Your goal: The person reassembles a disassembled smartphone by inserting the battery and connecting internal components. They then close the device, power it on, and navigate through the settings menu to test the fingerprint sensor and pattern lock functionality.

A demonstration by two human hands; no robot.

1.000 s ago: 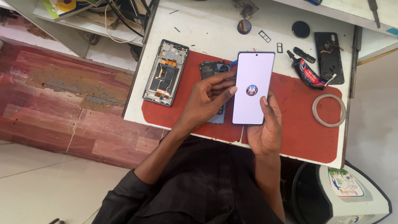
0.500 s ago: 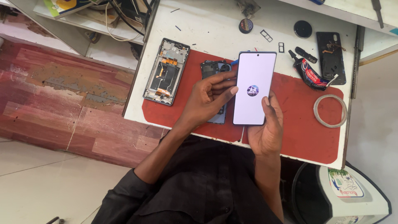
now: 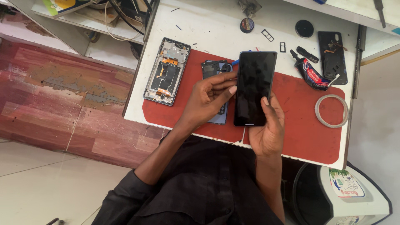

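From the head camera, looking down, the person is sitting at a small white table (image 3: 208, 31) with a red mat (image 3: 300, 121) spread over its near half. The right hand (image 3: 268, 131) is gripping a smartphone (image 3: 254, 87) from below, thumb lying on the lower right of the glass, holding it above the mat with its dark screen facing up. The left hand (image 3: 206, 98) is closing on the phone's left edge, thumb and fingertips touching the frame about halfway up.

Partly hidden under the left hand, a second phone body (image 3: 216, 68) is lying on the mat. Further left, an opened phone frame (image 3: 166, 71) with its circuit boards showing is resting half on the mat, half on bare table. To the right of the held phone a glue tube (image 3: 311, 74) is lying at the mat's top edge, with a black back cover (image 3: 332, 52) just beyond it and a ring of clear tape (image 3: 331, 111) on the mat nearer the person. A small round tin (image 3: 246, 25) is sitting at the table's far side.
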